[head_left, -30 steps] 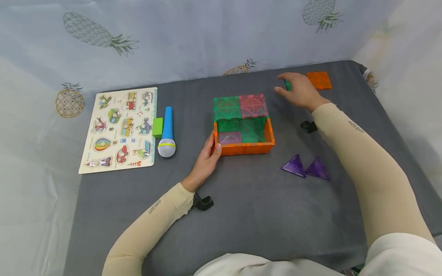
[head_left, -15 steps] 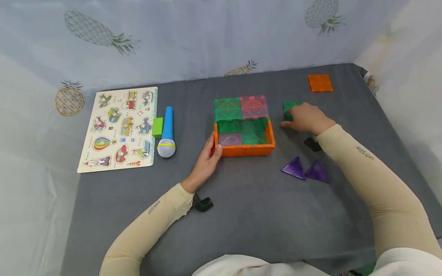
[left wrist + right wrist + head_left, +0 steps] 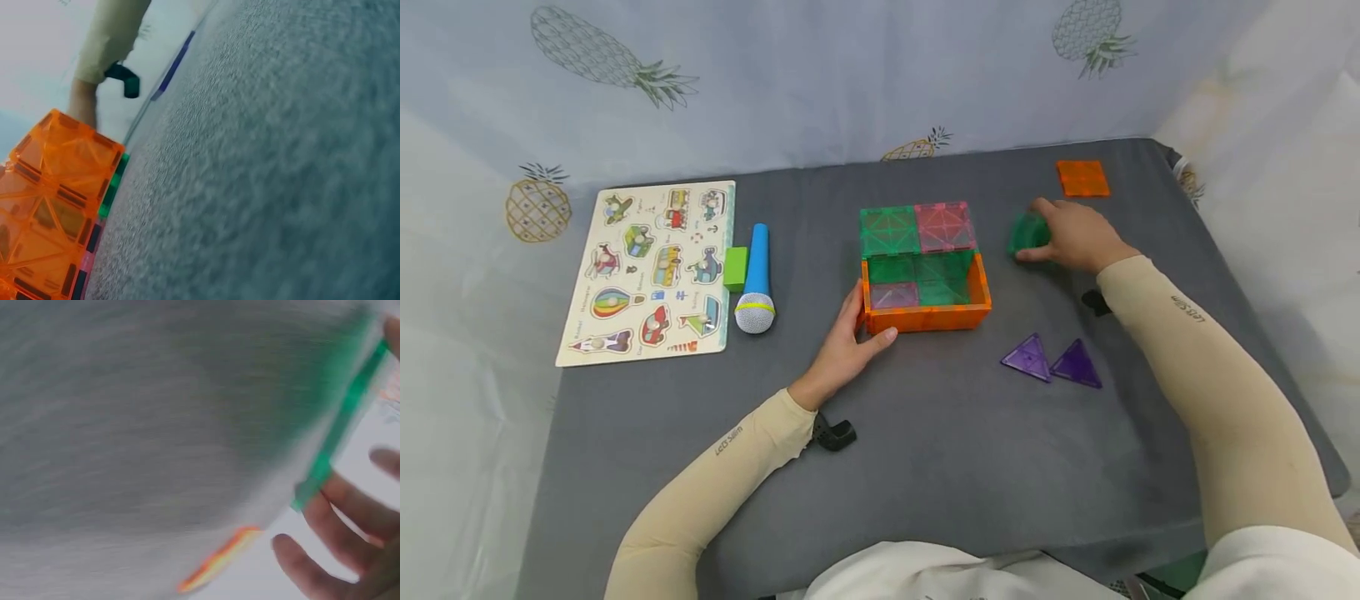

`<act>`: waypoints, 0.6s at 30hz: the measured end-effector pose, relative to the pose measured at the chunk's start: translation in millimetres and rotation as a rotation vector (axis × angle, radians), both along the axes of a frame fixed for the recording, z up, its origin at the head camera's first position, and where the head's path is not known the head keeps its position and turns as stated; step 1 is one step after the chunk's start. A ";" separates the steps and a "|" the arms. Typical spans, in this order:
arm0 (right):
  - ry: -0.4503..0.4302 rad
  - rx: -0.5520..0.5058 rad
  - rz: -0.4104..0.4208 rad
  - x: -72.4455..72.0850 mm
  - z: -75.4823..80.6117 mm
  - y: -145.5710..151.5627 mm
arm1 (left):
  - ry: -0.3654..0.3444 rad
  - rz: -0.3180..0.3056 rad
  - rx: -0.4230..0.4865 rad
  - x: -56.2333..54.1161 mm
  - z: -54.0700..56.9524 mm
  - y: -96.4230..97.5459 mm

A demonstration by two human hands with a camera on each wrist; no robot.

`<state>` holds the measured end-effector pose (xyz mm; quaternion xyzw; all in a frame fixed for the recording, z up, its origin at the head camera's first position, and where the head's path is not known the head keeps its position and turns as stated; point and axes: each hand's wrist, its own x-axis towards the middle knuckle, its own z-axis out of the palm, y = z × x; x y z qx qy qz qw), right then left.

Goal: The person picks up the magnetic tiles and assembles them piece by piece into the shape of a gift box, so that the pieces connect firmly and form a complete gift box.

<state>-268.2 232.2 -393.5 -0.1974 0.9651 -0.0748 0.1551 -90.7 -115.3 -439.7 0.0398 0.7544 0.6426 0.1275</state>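
Observation:
An open box of magnetic tiles (image 3: 932, 320) stands mid-table with orange walls, green and clear purple tiles in its floor, and a green and a pink tile along its back edge. My left hand (image 3: 837, 357) rests at its left side, fingers straight along the wall, thumb stretched out just below the front wall. To the box's right, my right hand (image 3: 1081, 237) pinches a green square tile (image 3: 1028, 233) between thumb and fingers. In the right wrist view that tile (image 3: 337, 428) shows edge-on, above the table. Orange walls (image 3: 62, 200) fill the left of the left wrist view.
Two purple triangle tiles (image 3: 1028, 358) lie right of the box, towards me. An orange square tile (image 3: 1083, 178) lies at the back right. On the left are a wooden puzzle board (image 3: 647, 275), a green block (image 3: 736, 268) and a blue toy microphone (image 3: 758, 267).
My right hand came towards me from the back right, then lifted the green tile slightly. My left thumb has swung away from the box's front corner. The box stays put.

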 end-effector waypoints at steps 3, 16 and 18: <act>0.102 -0.132 -0.008 11.5 23.8 -22.1 | 0.009 -0.010 0.000 1.0 -1.2 0.0; 0.251 -0.184 0.530 76.5 63.9 -146.9 | 0.009 -0.035 -0.023 -1.0 0.2 -1.8; 0.230 -0.170 0.527 77.7 61.8 -150.2 | -0.005 -0.042 -0.017 0.6 8.5 -0.3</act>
